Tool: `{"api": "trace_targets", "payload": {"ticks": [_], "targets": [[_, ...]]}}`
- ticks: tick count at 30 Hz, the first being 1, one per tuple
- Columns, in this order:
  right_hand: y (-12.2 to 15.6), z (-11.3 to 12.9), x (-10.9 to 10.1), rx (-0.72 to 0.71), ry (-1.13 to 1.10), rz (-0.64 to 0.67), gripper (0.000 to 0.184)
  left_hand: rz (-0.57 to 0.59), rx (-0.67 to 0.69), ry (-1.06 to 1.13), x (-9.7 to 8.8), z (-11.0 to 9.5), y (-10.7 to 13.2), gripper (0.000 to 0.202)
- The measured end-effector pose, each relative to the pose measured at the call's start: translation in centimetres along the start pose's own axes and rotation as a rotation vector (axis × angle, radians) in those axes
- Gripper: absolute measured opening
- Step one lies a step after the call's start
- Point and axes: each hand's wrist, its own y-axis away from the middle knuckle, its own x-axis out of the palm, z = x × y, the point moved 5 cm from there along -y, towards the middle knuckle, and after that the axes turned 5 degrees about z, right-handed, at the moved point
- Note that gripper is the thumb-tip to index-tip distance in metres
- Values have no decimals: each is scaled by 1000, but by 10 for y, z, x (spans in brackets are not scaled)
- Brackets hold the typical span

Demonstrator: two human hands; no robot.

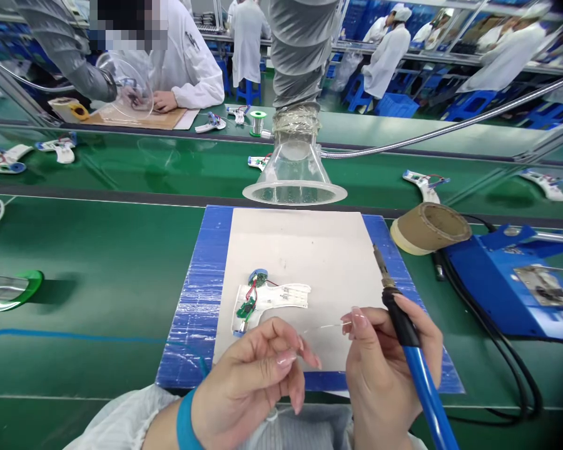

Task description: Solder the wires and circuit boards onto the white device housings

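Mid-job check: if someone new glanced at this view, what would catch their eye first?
Probably the blue-handled soldering iron in the right hand, slanting up from the lower right, with a thin wire at that hand's fingertips. Next, the clear funnel hanging at top centre. Then the white casing with a green circuit board, on the pale sheet beyond the loosely curled left hand.

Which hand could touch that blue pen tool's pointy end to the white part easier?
Probably the right hand: it holds the blue soldering iron, tip pointing away from the person. The left hand is nearer the white part but holds no iron.
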Motion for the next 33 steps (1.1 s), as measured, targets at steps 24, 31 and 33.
{"api": "trace_targets", "payload": {"ticks": [24,31,33], "targets": [[2,-1,18,60,-55,128,36,3,164,115,8,-4,-2,8],[2,11,8,-116,-14,78,41,-26,131,123,1,1,-6,9],[2,15,4,-177,2,67,43,-54,65,35,-5,0,-6,11]]}}
